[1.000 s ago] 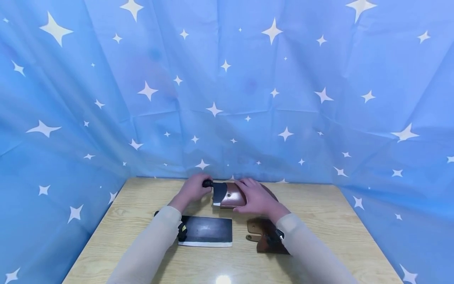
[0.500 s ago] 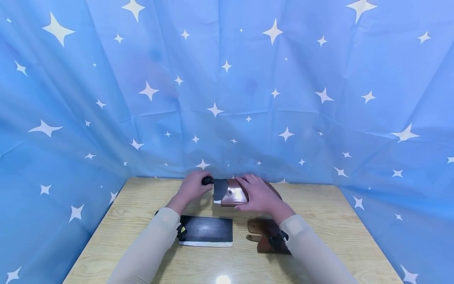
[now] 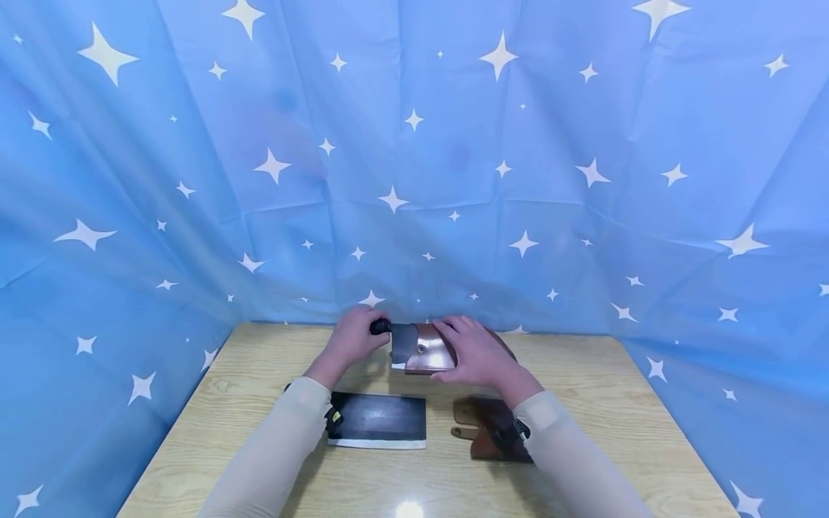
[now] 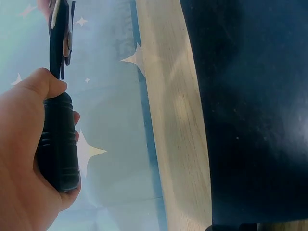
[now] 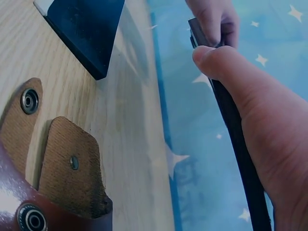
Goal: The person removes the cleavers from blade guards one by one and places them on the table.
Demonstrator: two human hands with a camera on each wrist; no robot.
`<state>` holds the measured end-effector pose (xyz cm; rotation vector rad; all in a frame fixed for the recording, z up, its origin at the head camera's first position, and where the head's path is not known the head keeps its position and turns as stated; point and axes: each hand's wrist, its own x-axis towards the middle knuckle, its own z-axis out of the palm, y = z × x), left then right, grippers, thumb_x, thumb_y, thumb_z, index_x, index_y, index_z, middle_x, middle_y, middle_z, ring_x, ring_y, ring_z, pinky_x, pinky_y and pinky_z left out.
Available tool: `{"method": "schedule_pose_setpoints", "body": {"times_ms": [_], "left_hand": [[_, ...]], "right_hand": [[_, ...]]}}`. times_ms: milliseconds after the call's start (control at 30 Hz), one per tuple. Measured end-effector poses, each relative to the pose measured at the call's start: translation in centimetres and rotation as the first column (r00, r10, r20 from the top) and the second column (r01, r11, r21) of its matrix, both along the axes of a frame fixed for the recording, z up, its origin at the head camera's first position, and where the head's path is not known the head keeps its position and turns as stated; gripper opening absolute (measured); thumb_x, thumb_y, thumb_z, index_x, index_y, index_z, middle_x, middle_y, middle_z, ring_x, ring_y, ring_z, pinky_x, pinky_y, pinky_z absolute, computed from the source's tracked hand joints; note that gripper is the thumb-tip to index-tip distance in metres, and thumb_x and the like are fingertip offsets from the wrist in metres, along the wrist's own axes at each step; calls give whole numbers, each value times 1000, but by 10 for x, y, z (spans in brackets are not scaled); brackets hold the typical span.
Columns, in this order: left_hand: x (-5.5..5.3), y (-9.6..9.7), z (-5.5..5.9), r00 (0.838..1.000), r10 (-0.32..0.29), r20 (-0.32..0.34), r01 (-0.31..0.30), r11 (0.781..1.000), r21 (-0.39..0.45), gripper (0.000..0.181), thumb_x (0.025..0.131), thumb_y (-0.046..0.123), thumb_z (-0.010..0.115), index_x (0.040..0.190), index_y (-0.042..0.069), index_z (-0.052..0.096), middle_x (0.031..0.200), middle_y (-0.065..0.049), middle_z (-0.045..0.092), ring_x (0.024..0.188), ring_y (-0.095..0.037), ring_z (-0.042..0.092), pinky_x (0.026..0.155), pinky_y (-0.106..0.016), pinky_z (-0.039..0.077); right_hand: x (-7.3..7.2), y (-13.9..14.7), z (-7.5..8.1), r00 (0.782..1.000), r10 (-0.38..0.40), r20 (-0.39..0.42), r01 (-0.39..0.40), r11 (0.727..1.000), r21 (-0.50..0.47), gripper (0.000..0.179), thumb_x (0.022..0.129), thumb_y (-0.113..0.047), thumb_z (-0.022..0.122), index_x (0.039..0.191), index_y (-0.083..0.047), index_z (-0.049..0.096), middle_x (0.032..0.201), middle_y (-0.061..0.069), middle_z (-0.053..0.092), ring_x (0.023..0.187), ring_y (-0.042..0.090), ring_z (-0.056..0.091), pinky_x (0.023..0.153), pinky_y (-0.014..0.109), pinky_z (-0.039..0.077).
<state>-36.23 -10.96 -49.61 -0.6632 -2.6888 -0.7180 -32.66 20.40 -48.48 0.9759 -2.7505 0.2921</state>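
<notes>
A starry blue curtain [image 3: 447, 162] hangs behind the wooden counter [image 3: 220, 424]. Above the counter's far side, the left hand [image 3: 351, 342] grips a cleaver [image 3: 404, 343] by its handle [image 4: 58, 142]; the right hand [image 3: 481, 356] clasps its sheath [image 3: 432, 358]. Sheathing or unsheathing seems underway; either calls for straight sliding.

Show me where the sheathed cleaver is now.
In the head view's lower centre, the sheathed cleaver is held between the left hand, on its black handle, and the right hand, on the sheath, beyond the uncovered cleaver.

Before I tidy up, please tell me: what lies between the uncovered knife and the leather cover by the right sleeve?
Only bare table, seen in the head view between knife and cover.
</notes>
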Motion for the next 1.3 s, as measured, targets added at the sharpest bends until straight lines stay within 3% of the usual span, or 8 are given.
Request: {"method": "schedule_pose_setpoints", "body": {"times_ms": [333, 900, 1300], "left_hand": [[-1, 3, -1, 1000, -3, -17, 3, 1000, -2, 24, 90, 22, 83, 114, 19, 81, 104, -3, 73, 99, -27, 63, 85, -50, 51], [-2, 2, 0, 1000, 3, 19, -3, 1000, 3, 24, 91, 24, 83, 115, 20, 81, 107, -2, 73, 100, -24, 63, 87, -47, 53], [-2, 2, 0, 1000, -22, -4, 22, 1000, 19, 24, 90, 21, 84, 113, 17, 81, 104, -4, 72, 97, -25, 63, 84, -47, 53]], "right_hand": [[2, 2, 0, 1000, -3, 6, 3, 1000, -9, 114, 79, -72, 89, 168, -12, 47, 161, 10, 53, 146, 35, 50, 121, 57, 43], [2, 3, 3, 999, -19, 32, 20, 1000, -5, 114, 79, -71, 88, 168, -13, 47, 164, 12, 52, 148, 34, 47, 122, 57, 41], [4, 5, 1, 1000, 25, -4, -25, 1000, -9, 118, 81, -75, 85, 171, -12, 42, 162, 12, 51, 147, 35, 48, 122, 58, 41]]}}
